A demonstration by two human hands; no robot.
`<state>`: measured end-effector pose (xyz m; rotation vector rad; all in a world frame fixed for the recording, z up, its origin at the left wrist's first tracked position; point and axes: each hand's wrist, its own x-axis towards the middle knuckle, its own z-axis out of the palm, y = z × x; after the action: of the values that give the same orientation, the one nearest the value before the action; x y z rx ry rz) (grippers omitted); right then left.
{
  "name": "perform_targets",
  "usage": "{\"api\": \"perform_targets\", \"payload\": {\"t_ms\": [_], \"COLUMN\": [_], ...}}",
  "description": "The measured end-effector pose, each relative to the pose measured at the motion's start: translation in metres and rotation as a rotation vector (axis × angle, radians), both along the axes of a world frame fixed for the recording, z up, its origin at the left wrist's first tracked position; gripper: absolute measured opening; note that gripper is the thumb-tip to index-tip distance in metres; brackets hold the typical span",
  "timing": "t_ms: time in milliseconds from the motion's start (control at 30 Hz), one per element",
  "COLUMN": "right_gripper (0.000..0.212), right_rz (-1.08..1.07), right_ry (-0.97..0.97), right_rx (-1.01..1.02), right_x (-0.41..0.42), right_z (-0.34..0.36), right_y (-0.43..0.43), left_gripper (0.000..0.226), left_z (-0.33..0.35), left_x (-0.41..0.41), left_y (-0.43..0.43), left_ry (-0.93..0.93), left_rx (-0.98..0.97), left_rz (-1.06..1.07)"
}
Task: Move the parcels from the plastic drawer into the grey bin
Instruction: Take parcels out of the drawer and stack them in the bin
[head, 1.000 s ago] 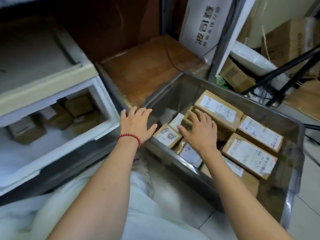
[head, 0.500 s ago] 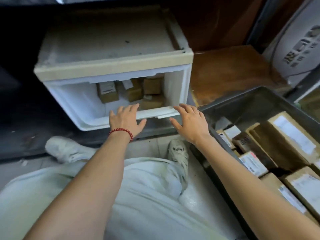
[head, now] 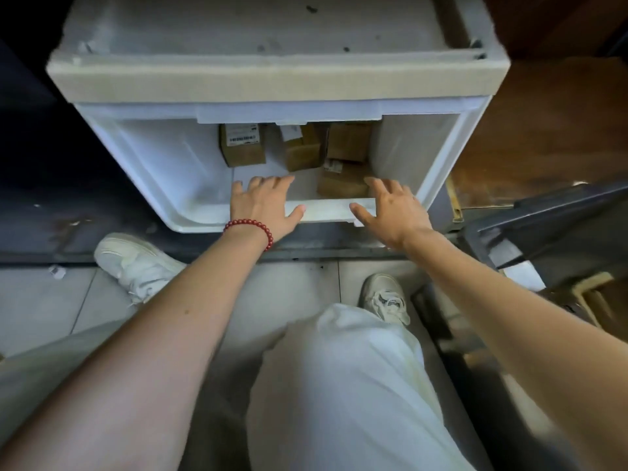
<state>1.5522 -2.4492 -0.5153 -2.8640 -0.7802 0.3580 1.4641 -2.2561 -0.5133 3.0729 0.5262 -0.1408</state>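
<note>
The white plastic drawer (head: 163, 171) stands pulled out in front of me. Several brown cardboard parcels lie at its back: one with a white label (head: 242, 144), a tilted one (head: 302, 151), one at the back right (head: 348, 142) and one nearer the front (head: 343, 185). My left hand (head: 263, 207), with a red bead bracelet, reaches over the drawer's front rim with straight fingers and holds nothing. My right hand (head: 394, 209) hovers over the front rim, fingers spread, next to the front parcel. Only a corner of the grey bin (head: 550, 226) shows at the right edge.
The drawer sits under a beige-topped cabinet (head: 272, 76). A brown wooden board (head: 543, 137) lies to the right behind the bin. My knees in white trousers and two white shoes (head: 136, 266) are on the tiled floor below the drawer.
Both hands left the parcels in the grey bin, swung left to the drawer and now reach over its front rim. The view turned from the bin to the drawer.
</note>
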Motion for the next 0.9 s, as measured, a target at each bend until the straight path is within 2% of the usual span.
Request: {"api": "perform_targets", "payload": {"t_ms": [233, 433, 633, 800, 900], "right_gripper": [0.061, 0.061, 0.029, 0.036, 0.040], "right_rz": [-0.062, -0.140, -0.062, -0.051, -0.110], "right_ry": [0.127, 0.243, 0.280, 0.256, 0.262], "right_rx": [-0.009, -0.020, 0.063, 0.129, 0.235], "right_x": [0.063, 0.092, 0.098, 0.081, 0.068], "right_z": [-0.026, -0.053, -0.057, -0.045, -0.025], "right_y": [0.034, 0.057, 0.061, 0.059, 0.054], "left_gripper": [0.062, 0.059, 0.050, 0.051, 0.050], "left_z": [-0.038, -0.064, -0.071, -0.055, -0.042], "left_x": [0.079, 0.107, 0.118, 0.120, 0.113], "left_y": [0.003, 0.004, 0.002, 0.002, 0.003], "left_ry": [0.103, 0.121, 0.003, 0.010, -0.027], "left_rx": [-0.073, -0.148, -0.515, -0.511, -0.524], "left_rz": [0.036, 0.065, 0.074, 0.125, 0.135]}}
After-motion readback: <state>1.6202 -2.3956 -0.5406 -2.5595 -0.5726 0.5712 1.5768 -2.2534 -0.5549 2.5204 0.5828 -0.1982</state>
